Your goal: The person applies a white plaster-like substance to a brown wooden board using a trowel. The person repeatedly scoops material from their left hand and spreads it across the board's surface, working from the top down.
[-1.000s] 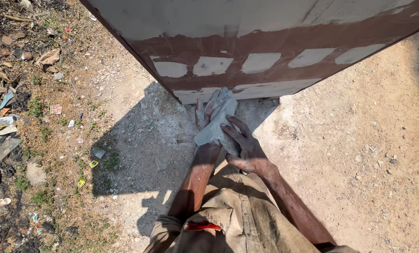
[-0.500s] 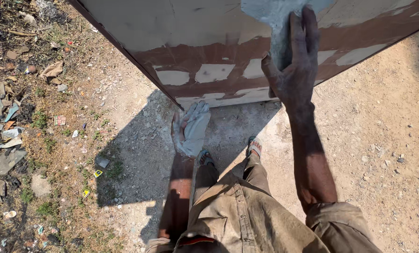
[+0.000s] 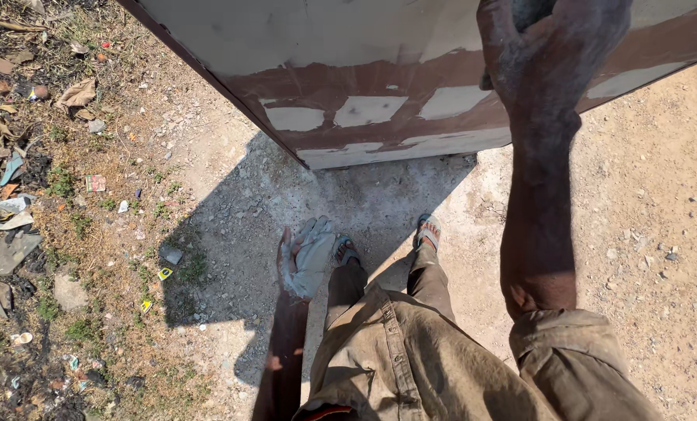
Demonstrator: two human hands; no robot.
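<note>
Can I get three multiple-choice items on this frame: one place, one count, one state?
1. Where is the left hand?
A. Low beside the left leg
B. On the panel
C. In a pocket

2. How many pale patches sit in the row on the panel's brown band?
A. One
B. Three
C. Six

3. What is the right hand doing?
A. Hanging down
B. Raised against the metal panel
C. Resting on the ground

Answers: 1 A, it hangs low holding a pale cloth; 2 B, three in the row; 3 B, arm stretched up.

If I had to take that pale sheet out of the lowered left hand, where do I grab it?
Grip the pale sheet by its free upper edge, coming from the panel side. The left hand clasps its lower part, and the loose end fans out above the fingers, clear of the foot.
</note>
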